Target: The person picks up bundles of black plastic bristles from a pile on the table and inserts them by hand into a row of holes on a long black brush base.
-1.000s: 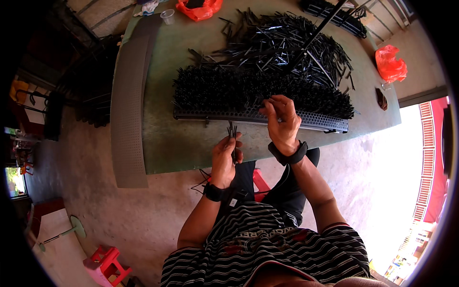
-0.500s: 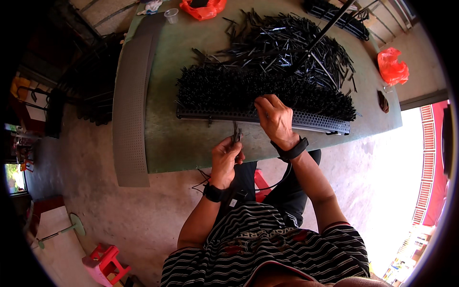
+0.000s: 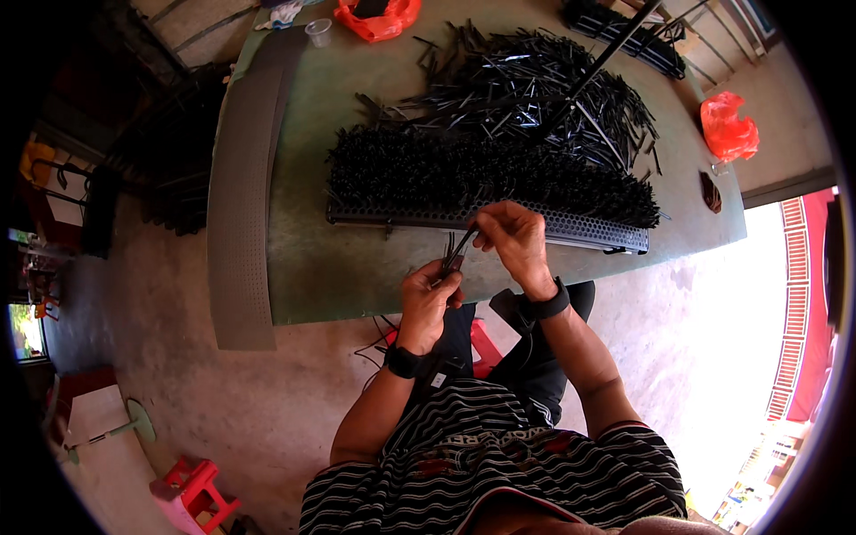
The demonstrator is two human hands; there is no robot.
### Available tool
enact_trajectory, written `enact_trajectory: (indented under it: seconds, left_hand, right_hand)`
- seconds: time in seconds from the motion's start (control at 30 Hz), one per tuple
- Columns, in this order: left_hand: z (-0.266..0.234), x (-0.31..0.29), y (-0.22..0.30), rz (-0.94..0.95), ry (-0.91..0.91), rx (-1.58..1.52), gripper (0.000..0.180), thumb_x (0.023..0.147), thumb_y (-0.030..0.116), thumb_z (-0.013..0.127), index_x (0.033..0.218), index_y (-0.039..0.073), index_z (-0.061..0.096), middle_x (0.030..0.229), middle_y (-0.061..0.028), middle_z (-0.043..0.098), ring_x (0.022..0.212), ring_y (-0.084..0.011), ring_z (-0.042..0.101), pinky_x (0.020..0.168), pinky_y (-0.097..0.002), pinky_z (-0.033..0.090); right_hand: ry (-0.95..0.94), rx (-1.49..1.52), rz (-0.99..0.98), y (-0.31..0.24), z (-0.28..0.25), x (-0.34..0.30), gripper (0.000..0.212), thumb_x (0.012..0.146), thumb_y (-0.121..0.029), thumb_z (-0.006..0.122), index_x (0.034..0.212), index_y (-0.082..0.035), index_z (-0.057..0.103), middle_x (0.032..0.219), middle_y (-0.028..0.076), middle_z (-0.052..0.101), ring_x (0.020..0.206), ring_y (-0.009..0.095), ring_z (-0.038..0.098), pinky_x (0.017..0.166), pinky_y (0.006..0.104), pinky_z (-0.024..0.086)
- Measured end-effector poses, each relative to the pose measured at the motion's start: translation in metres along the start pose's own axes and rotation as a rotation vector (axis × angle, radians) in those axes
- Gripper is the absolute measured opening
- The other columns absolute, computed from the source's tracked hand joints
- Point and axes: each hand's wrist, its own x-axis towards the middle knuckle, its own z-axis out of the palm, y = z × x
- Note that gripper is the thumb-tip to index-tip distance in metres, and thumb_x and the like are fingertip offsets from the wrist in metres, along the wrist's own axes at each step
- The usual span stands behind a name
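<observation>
The black strips (image 3: 508,89) look like glossy plastic, the green tabletop (image 3: 357,267) smooth and matt.

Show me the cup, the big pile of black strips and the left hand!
Cup (image 3: 317,34): head view, middle of its see-through side.
Pile (image 3: 526,85): head view, near the middle of the heap.
Left hand (image 3: 425,300): head view, middle of the hand.

Stretched beneath the fingers (image 3: 493,223) as a green table (image 3: 366,276), bore a bristled bar (image 3: 499,178) just beyond, loose black strips (image 3: 526,85) farther off, a perforated sheet (image 3: 241,205) leftward.
</observation>
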Motion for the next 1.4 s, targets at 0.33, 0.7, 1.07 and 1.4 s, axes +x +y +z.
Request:
enact_trajectory:
  seconds: [0.33,0.7,1.07,1.4]
  left_hand:
    - [-0.012,0.000,-0.003,-0.017,0.044,-0.110,0.021,0.086,0.010,0.058,0.103,-0.002,0.061,0.076,-0.0030,0.058,0.058,-0.0122,0.056,0.050,-0.0247,0.044]
    - [-0.011,-0.004,0.005,-0.028,0.059,-0.089,0.021,0.086,0.013,0.058,0.102,-0.001,0.062,0.078,-0.0035,0.058,0.056,-0.0119,0.055,0.046,-0.0233,0.043]
    - [-0.011,-0.004,0.005,-0.027,0.077,-0.117,0.022,0.087,0.013,0.056,0.103,-0.002,0.061,0.078,-0.0052,0.056,0.053,-0.0136,0.054,0.044,-0.0257,0.042]
    - [-0.009,-0.004,0.005,-0.028,0.085,-0.132,0.022,0.087,0.011,0.055,0.103,-0.003,0.061,0.077,-0.0050,0.056,0.054,-0.0137,0.055,0.045,-0.0257,0.042]
  right_hand:
    - [0.311,-0.400,-0.616,-0.010,-0.001,0.008,0.008,0.082,0.005,0.056,0.089,0.003,0.059,0.075,0.011,0.063,0.069,0.017,0.067,0.055,0.0235,0.051]
    - [0.210,-0.584,-0.747,-0.003,0.005,0.015,0.017,0.076,0.008,0.058,0.091,0.002,0.057,0.082,0.013,0.061,0.066,0.027,0.063,0.053,0.0307,0.051]
    - [0.167,-0.667,-0.819,-0.004,-0.001,0.013,0.022,0.073,0.008,0.060,0.093,0.001,0.055,0.085,0.013,0.060,0.068,0.030,0.061,0.052,0.0335,0.051]
    - [0.132,-0.677,-0.819,-0.005,-0.002,0.013,0.021,0.073,0.009,0.057,0.092,0.001,0.056,0.087,0.013,0.060,0.070,0.030,0.062,0.054,0.0341,0.051]
